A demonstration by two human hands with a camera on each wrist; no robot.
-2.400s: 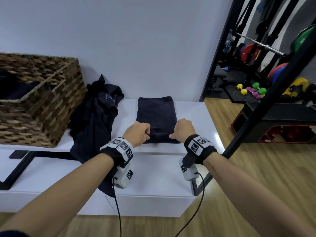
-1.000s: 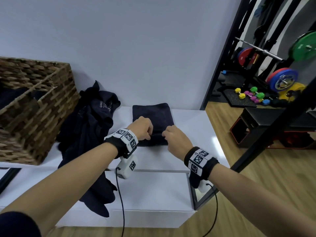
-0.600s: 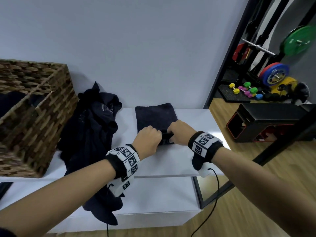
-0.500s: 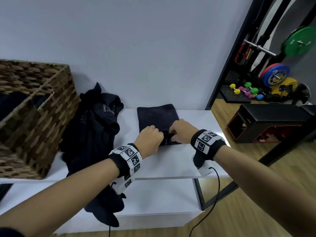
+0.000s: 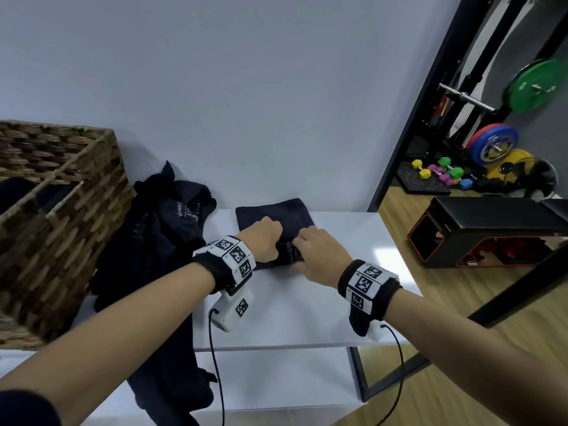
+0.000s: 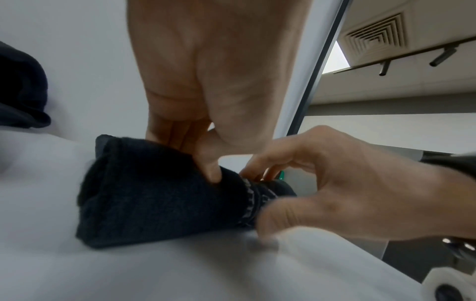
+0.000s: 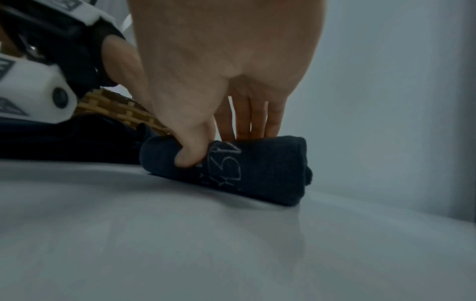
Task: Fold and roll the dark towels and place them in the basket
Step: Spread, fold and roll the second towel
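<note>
A dark folded towel (image 5: 276, 212) lies on the white bench (image 5: 307, 315), its near end wound into a roll (image 6: 154, 193) (image 7: 257, 173). My left hand (image 5: 264, 241) grips the roll's left half, thumb pressed into its front and fingers over the top. My right hand (image 5: 316, 250) pinches the right half the same way, thumb (image 7: 190, 154) in front and fingers (image 7: 255, 122) behind. The far part of the towel lies flat toward the wall. A wicker basket (image 5: 76, 210) stands at the left with dark cloth inside.
A heap of loose dark towels (image 5: 159, 241) lies between the basket and the roll and hangs over the bench's front edge. A black post (image 5: 408, 124) rises at the bench's right end. Beyond it are a black box (image 5: 491, 232) and weights (image 5: 491, 142).
Both hands have moved away from me along the towel, toward the wall. The roll under them has grown thicker and the flat part has grown shorter.
</note>
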